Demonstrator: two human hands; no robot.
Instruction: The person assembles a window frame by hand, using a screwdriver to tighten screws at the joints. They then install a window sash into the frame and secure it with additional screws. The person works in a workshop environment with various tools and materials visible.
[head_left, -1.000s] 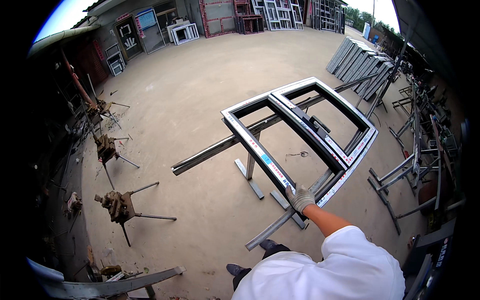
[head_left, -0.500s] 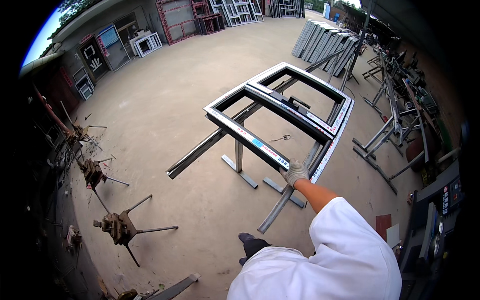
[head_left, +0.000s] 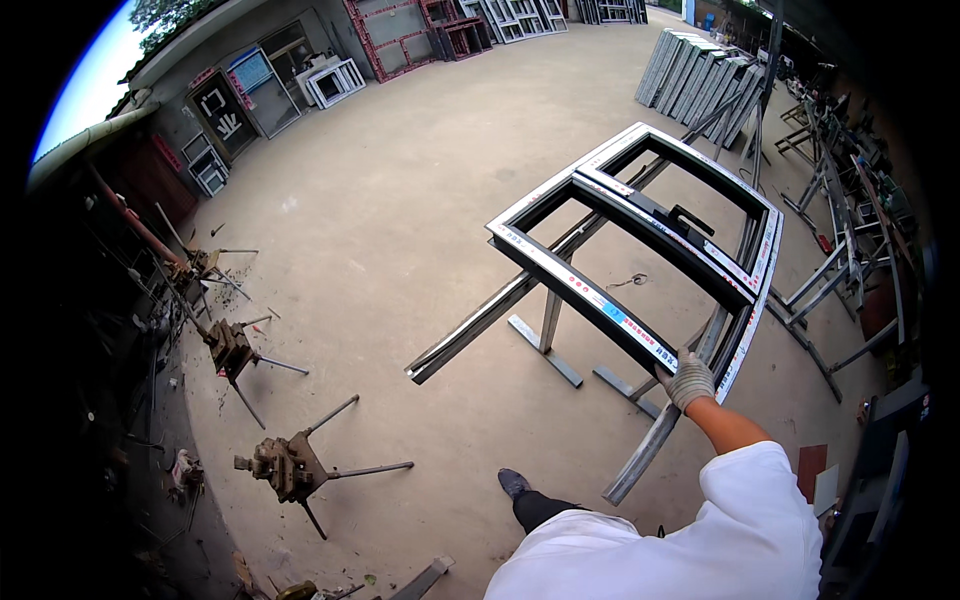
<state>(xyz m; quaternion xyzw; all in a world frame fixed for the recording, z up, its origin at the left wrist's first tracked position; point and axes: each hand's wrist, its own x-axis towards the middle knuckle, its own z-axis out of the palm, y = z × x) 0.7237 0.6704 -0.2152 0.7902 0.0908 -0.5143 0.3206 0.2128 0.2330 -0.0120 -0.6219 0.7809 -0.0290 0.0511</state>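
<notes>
My right hand (head_left: 690, 381), in a pale knit glove, is closed on the near right corner of a window frame (head_left: 584, 294). Part of its fingers is hidden by the frame. Black profiles with white printed film make up the frame, and a crossbar divides it into two openings. A black handle (head_left: 692, 220) stands up from the crossbar. The frame lies across two metal rails, the left rail (head_left: 470, 330) and the right rail (head_left: 645, 455), held up on legs with flat feet. My left hand is out of view.
Several rusty tripod stands (head_left: 290, 468) line the left side. Stacked grey frames (head_left: 690, 80) lean at the back right, near metal racks (head_left: 840, 250). More frames (head_left: 337, 82) rest against the far building. A small metal piece (head_left: 637, 279) lies on the concrete floor.
The view has swung left, so the frame and rails appear farther right. My right hand keeps its hold on the same corner. One foot shows farther out from my body.
</notes>
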